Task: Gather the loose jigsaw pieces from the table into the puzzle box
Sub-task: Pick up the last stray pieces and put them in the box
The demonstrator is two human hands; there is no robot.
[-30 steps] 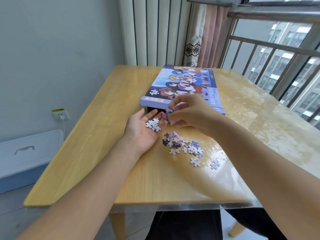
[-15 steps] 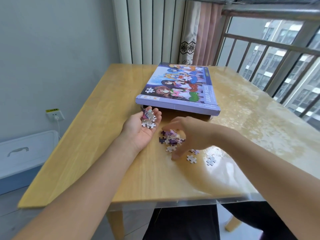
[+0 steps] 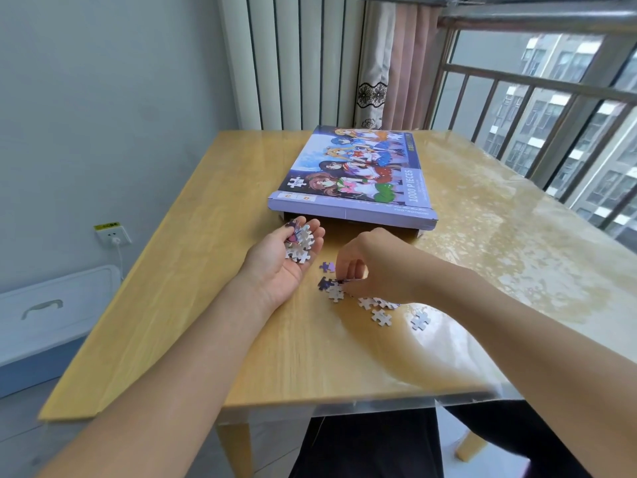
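- A white and blue storage bin sits on the floor far left of both hands, below a wall socket with a plug in it.
- The wooden desk carries everything else; a clear glossy sheet covers its top.
- The left hand lies palm up on the desk, fingers relaxed and slightly cupped, the grip loose around a small heap of collected pieces that rest on its fingers and palm.
- The puzzle box lies flat just beyond the fingertips of the left hand, its lid printed with cartoon figures and "1000 PIECES"; a brown tray edge shows under the near side of the lid.
- One purple piece lies alone between the two hands.
- The right hand is just right of the left hand, knuckles up, fingers curled down onto the loose pile, the grip pinching at pieces there; which piece it holds cannot be told.
- The loose jigsaw pieces lie on the desk under and on the near side of the right hand, some dark purple, most white side up.
- Two stray pieces lie near the right wrist, closer to the desk's near edge.
- A window railing and curtain stand beyond the desk, to the right.
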